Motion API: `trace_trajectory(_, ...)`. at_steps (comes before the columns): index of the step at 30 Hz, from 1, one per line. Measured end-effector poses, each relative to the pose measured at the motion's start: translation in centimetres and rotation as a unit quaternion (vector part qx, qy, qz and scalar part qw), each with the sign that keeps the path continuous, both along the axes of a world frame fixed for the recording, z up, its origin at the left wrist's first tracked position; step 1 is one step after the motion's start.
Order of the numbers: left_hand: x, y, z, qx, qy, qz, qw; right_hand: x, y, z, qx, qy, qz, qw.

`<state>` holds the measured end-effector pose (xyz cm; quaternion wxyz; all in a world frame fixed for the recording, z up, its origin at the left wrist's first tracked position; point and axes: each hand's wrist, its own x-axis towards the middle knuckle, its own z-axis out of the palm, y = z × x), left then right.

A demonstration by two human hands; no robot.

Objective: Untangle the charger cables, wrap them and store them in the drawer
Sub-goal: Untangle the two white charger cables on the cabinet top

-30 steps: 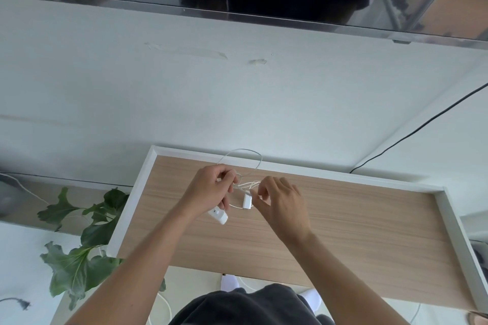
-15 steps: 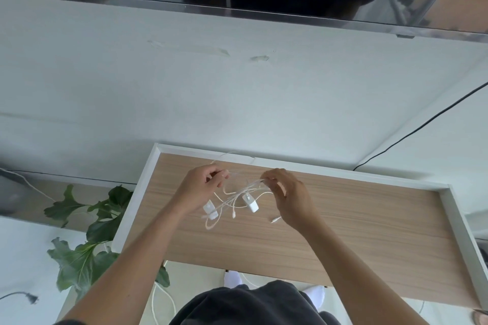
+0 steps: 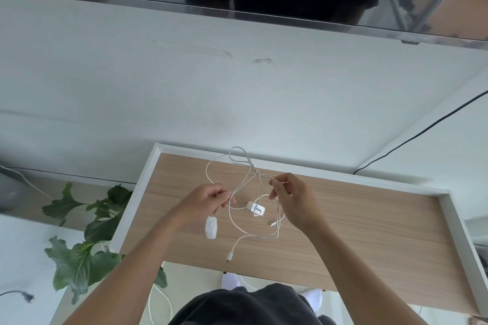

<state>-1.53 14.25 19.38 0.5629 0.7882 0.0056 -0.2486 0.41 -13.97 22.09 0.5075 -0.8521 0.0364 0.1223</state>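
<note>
Early yet: cables held tangled above the open drawer. Left hand and right hand each pinching a strand, fingers closed. Untangling unfinished; wrapping, storing remain.

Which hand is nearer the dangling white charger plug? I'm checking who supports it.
Left. The left hand is just above the charger plug; the right hand is off to its right.
</note>
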Motion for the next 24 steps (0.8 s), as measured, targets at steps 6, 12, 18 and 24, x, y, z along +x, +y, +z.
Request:
trace_trajectory(6, -0.2, -2.0, 1.4, -0.041, 0.005, 0.004, 0.999, -0.4, 0.5, -0.3, -0.013, -0.006, 0.055, 0.998)
trace_trajectory(12, 0.3, -2.9, 1.1, 0.008, -0.099, 0.060, 0.993, -0.4, 0.7, 0.0, -0.010, 0.023, 0.088, 0.996)
trace_trajectory(18, 0.9, -3.6, 1.9, -0.018, -0.127, 0.083, 0.988, 0.0, 0.9, -0.2, -0.015, 0.041, 0.093, 0.995)
trace_trajectory(24, 1.5, -2.6, 2.0, -0.082, -0.102, 0.155, 0.979, 0.7, -0.2, -1.4, -0.090, 0.068, 0.084, 0.990)
